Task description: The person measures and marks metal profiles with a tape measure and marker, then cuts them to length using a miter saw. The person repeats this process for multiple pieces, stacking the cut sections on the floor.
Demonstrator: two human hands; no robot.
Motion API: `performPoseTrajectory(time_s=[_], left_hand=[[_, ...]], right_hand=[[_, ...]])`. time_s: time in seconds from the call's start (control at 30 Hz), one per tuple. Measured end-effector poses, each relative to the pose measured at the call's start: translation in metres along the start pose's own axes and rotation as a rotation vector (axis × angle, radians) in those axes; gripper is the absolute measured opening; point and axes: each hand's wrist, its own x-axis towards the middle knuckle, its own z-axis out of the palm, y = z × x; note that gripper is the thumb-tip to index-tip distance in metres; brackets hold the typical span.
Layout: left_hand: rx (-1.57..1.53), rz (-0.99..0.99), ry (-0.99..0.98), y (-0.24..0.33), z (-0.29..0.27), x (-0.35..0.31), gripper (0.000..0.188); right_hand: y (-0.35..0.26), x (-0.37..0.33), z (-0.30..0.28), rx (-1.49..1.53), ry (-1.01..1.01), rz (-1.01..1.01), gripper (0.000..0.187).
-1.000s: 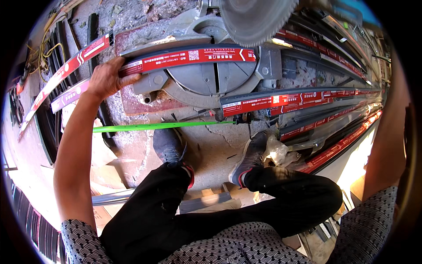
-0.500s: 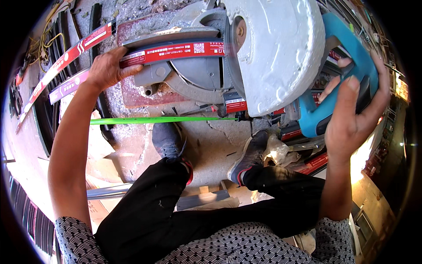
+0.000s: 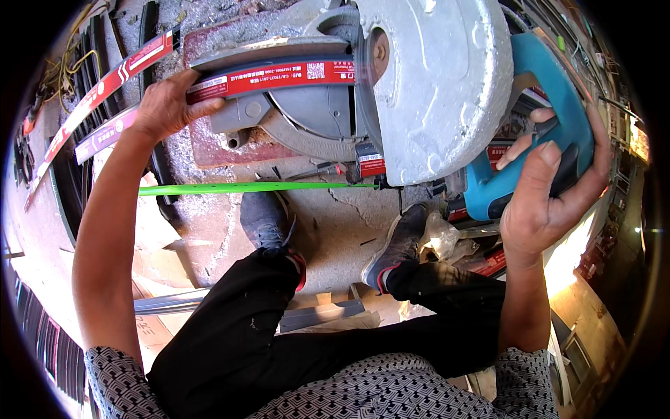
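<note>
Cracked concrete floor [image 3: 335, 223] carries a miter saw [image 3: 433, 84]; left hand [image 3: 164, 108] at ten o'clock presses the red-wrapped strip [image 3: 279, 73]; right hand [image 3: 551, 195] at three o'clock grips the teal handle [image 3: 558, 119].

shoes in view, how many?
2. Left shoe on the concrete floor below the green strip; right shoe under the saw's grey blade guard. No others show.

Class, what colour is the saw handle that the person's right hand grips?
Teal blue handle, gripped by the right hand; the head view shows it best.
</note>
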Motion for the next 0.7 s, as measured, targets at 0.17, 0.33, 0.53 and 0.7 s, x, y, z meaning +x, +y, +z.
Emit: performPoseTrajectory(time_s=[0.17,0.33,0.53,0.7], left_hand=[[-0.015,0.008,0.005,0.003,-0.002,0.0,0.083],[-0.017,0.013,0.001,0.001,-0.001,0.0,0.082],[-0.008,0.02,0.027,0.002,-0.001,0.0,0.082],[0.007,0.006,-0.007,0.0,0.0,0.001,0.082]], right_hand=[[-0.001,0.0,-0.001,-0.011,-0.004,0.009,0.05],[-0.001,-0.001,0.0,-0.007,-0.002,0.011,0.05],[-0.001,-0.002,0.001,-0.005,0.008,0.01,0.05],[-0.001,-0.002,0.002,-0.001,0.011,0.01,0.05]])
